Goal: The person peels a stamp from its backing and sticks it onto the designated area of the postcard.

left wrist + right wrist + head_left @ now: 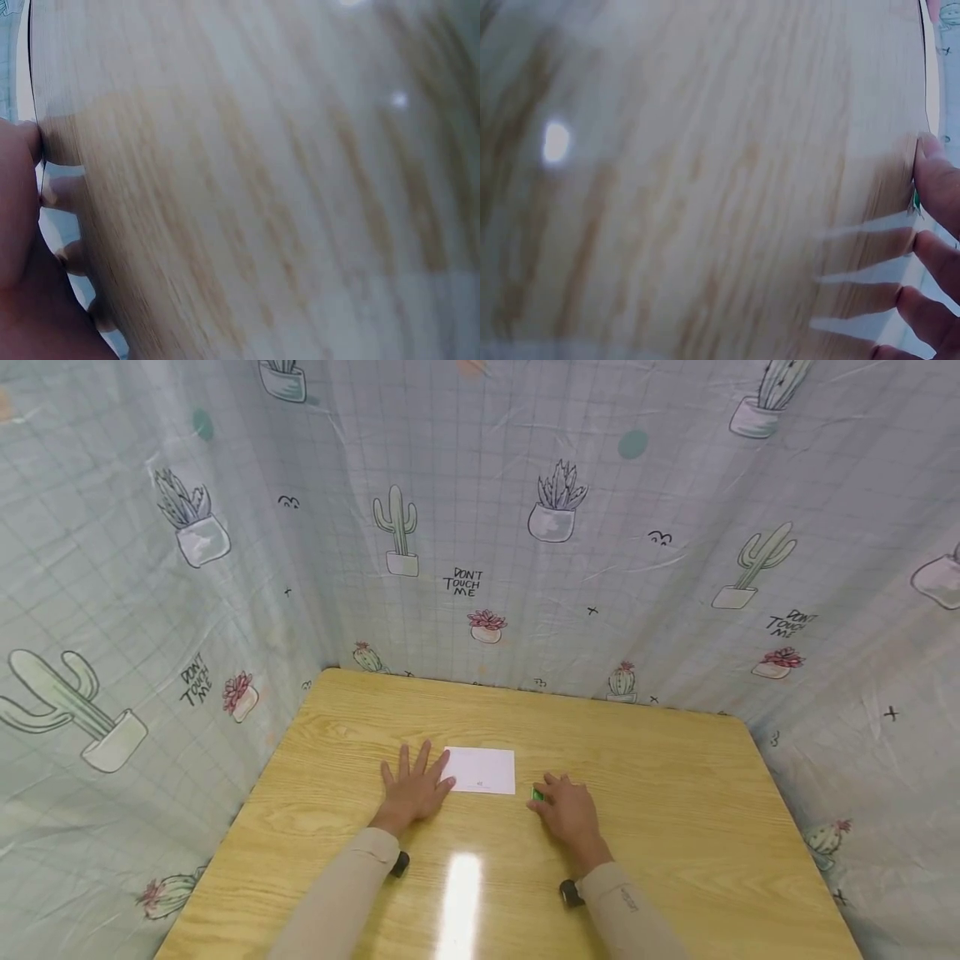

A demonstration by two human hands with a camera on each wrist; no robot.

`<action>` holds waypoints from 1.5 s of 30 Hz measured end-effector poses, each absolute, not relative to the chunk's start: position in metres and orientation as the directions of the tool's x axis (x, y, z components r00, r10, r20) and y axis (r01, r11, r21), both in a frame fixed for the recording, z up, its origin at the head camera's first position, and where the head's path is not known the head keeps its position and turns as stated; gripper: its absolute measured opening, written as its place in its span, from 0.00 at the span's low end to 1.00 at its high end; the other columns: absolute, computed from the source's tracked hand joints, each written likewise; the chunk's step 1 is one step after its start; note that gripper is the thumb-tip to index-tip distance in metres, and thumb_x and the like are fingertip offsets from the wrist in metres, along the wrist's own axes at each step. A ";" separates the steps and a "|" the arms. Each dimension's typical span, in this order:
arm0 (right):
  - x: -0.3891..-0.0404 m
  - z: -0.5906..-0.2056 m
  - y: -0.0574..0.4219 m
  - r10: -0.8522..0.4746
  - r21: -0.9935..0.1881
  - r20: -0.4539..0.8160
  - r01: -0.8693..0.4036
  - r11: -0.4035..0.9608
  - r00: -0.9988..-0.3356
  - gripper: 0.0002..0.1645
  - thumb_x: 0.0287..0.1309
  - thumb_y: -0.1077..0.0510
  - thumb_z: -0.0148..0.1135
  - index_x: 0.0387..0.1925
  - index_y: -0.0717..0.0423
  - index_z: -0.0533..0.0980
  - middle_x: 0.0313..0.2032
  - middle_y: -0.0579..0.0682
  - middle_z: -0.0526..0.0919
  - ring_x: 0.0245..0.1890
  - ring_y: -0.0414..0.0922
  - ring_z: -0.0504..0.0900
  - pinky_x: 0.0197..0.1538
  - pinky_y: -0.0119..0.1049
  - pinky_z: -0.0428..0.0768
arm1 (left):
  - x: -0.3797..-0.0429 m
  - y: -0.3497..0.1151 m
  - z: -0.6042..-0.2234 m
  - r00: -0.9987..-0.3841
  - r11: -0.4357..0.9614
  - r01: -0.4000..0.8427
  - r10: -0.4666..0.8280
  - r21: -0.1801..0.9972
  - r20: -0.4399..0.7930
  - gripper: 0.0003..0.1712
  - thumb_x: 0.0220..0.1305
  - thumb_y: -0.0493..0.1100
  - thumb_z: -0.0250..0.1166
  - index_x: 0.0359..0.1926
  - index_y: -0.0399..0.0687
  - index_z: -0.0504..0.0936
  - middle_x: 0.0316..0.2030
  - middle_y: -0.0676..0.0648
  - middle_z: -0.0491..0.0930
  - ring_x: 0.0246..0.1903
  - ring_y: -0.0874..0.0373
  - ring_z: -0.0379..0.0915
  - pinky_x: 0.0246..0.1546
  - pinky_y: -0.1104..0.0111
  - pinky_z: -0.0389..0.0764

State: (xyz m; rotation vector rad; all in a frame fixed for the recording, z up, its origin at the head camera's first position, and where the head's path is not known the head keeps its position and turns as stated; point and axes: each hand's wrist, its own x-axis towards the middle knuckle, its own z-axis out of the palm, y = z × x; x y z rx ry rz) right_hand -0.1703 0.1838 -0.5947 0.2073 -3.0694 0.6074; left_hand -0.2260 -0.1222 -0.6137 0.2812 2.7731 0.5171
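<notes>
A white rectangular sheet of paper [480, 768], with a small mark near its front edge, lies flat on the wooden table. My left hand [411, 792] rests with spread, straight fingers at the sheet's left edge; its index finger and thumb touch the paper. To the right of the sheet, my right hand [572, 812] pinches a small green object [537, 794] between thumb and fingers, low at the tabletop. The fingers hide most of that object, so its kind cannot be told. In the right wrist view only a sliver of green [916, 200] shows beside the thumb.
The wooden table [675, 777] has a bright light reflection near its front. Behind it and at both sides hangs a curtain [487, 485] printed with cacti. A small black device [572, 893] sits at the right wrist, another [401, 863] at the left.
</notes>
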 end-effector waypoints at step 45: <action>-0.173 -0.591 0.186 -0.052 -0.459 -0.001 -0.046 0.887 -0.999 0.27 0.64 0.44 0.71 0.59 0.51 0.84 0.64 0.57 0.83 0.67 0.64 0.78 0.69 0.62 0.75 | -0.219 -0.119 -0.606 -0.946 0.902 0.142 0.245 0.408 -0.212 0.39 0.80 0.70 0.40 0.84 0.68 0.49 0.86 0.43 0.34 0.82 0.29 0.18 0.70 0.22 0.22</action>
